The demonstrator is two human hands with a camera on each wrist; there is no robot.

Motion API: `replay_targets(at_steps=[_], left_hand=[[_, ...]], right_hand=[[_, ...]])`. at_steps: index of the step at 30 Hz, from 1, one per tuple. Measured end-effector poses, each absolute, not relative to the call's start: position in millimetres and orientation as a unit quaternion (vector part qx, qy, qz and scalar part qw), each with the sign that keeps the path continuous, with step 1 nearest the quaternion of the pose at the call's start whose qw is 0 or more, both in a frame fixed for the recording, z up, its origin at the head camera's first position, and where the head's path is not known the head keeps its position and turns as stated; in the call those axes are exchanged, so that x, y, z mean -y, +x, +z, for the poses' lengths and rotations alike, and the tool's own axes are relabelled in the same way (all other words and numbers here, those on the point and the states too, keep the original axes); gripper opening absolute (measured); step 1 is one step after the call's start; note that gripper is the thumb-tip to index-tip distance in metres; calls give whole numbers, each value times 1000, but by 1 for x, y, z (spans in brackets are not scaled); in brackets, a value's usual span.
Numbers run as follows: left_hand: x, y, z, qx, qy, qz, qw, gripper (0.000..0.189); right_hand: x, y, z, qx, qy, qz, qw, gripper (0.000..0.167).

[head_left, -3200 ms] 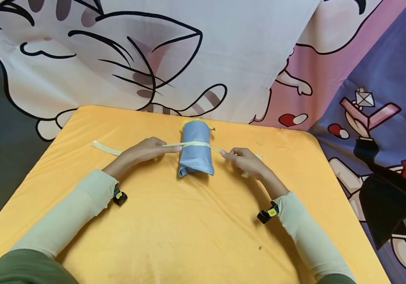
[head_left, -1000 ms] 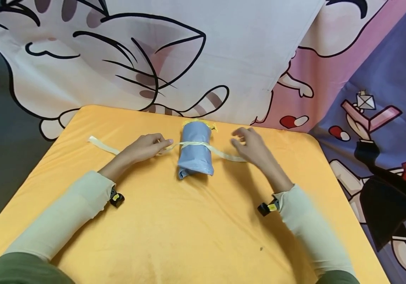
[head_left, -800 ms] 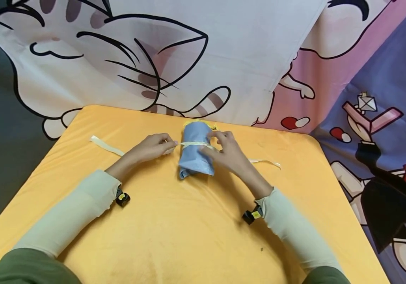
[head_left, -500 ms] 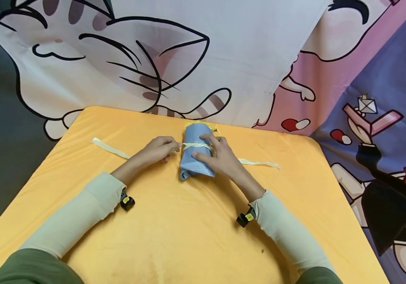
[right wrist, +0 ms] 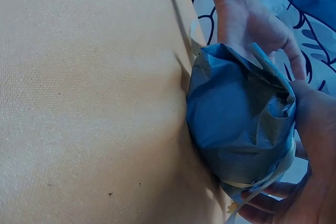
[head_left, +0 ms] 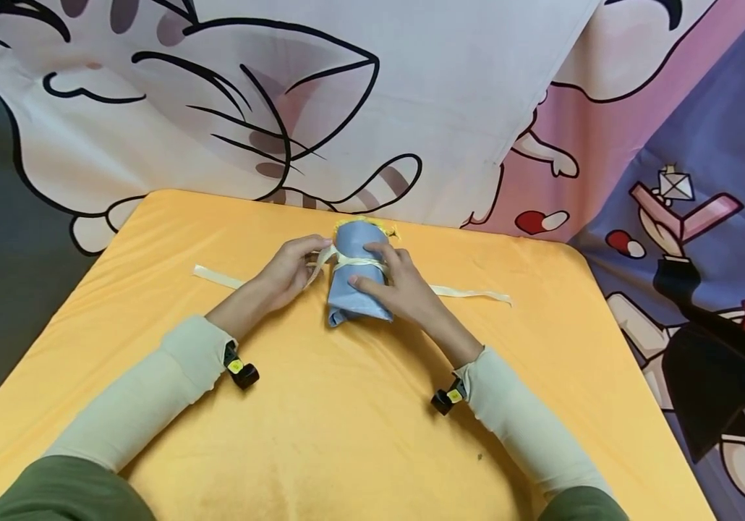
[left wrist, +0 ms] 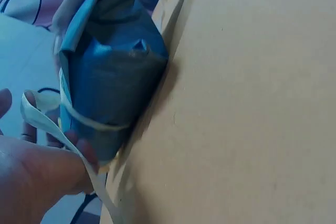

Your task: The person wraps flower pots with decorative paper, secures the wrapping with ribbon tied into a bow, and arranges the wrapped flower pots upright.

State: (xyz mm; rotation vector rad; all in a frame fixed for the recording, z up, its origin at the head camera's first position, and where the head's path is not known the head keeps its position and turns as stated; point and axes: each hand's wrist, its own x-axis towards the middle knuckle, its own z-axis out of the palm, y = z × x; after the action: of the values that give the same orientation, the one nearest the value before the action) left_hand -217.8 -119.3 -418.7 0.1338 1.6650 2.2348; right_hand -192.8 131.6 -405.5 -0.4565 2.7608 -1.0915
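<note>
A blue wrapped bundle (head_left: 356,293) with yellow, frilly bits (head_left: 393,233) at its far end lies on the yellow-covered table. Pale ribbon (head_left: 361,262) goes round its middle. My right hand (head_left: 405,286) grips the bundle from the right, thumb and fingers spread either side of the ribbon. At the bundle's left is my left hand (head_left: 288,271). In the left wrist view, a ribbon loop (left wrist: 39,116) stands up by its fingers, and the thumb is apart from it. The right wrist view shows the bundle's folded near end (right wrist: 241,103); the gripping fingers are partly hidden.
One loose ribbon tail (head_left: 216,277) lies on the yellow cloth (head_left: 346,420) to the left, another ribbon tail (head_left: 470,293) to the right. Behind the table hangs a printed cartoon curtain (head_left: 437,94).
My right hand let go of the ribbon's right end, which dropped to the table, and moved in to hold the bundle. The left hand has lifted its ribbon into a loop, drawing the left tail inward.
</note>
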Motion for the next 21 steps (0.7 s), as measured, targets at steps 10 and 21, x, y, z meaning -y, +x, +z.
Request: replay_targets(at_steps=[10,21], left_hand=[[104,-210,-421,-606,79,782,126,27],[98,-210,-427,-671,111,726,103,46]], right_hand=[[-129,-193,-405,-915,-162,-361,74,77],[-130,-192,-404,-914,-164,-363,74,77]])
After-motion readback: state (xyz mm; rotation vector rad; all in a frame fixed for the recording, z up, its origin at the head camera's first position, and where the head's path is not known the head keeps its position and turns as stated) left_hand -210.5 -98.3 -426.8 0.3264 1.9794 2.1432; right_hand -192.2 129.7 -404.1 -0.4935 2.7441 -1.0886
